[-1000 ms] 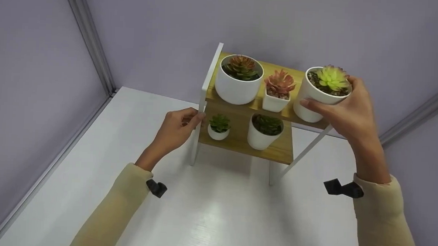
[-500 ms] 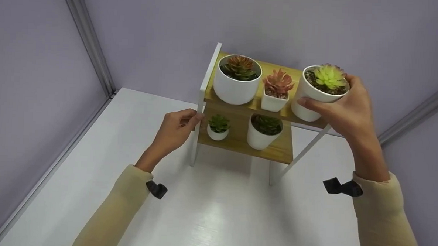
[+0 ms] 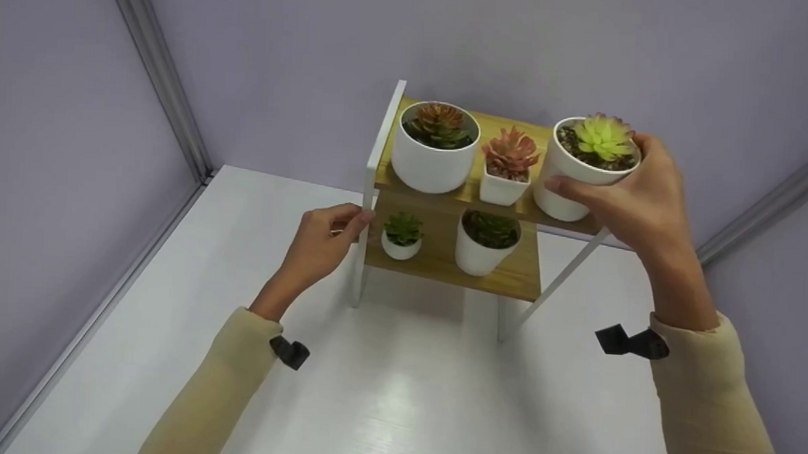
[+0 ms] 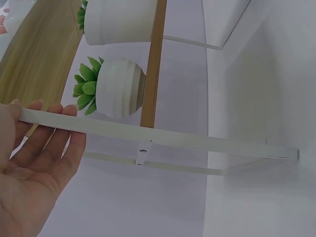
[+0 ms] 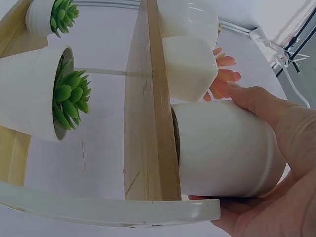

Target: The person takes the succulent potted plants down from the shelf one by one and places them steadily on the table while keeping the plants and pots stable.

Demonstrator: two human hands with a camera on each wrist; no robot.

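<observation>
My right hand (image 3: 650, 204) grips a white round pot (image 3: 563, 205) with a yellow-green succulent (image 3: 606, 137), at the right end of the top board (image 3: 494, 124) of a two-tier plant stand. Its thumb lies across the front and the other fingers pass behind. In the right wrist view the pot's base (image 5: 222, 148) meets the board's front edge (image 5: 165, 148). At the stand's left side, my left hand (image 3: 325, 244) holds the white frame leg (image 4: 98, 124) between thumb and fingers.
Beside the held pot stand a small square pot (image 3: 504, 190) with a pink succulent and a wide pot (image 3: 430, 167) with a reddish one. The lower board (image 3: 436, 266) bears a small pot (image 3: 401, 249) and a taller pot (image 3: 478, 254). Pale walls (image 3: 453, 38) enclose the stand.
The right hand and its pot have shifted slightly left and back, closer to the pink succulent. The left hand stays on the frame leg. The head view has drifted a little.
</observation>
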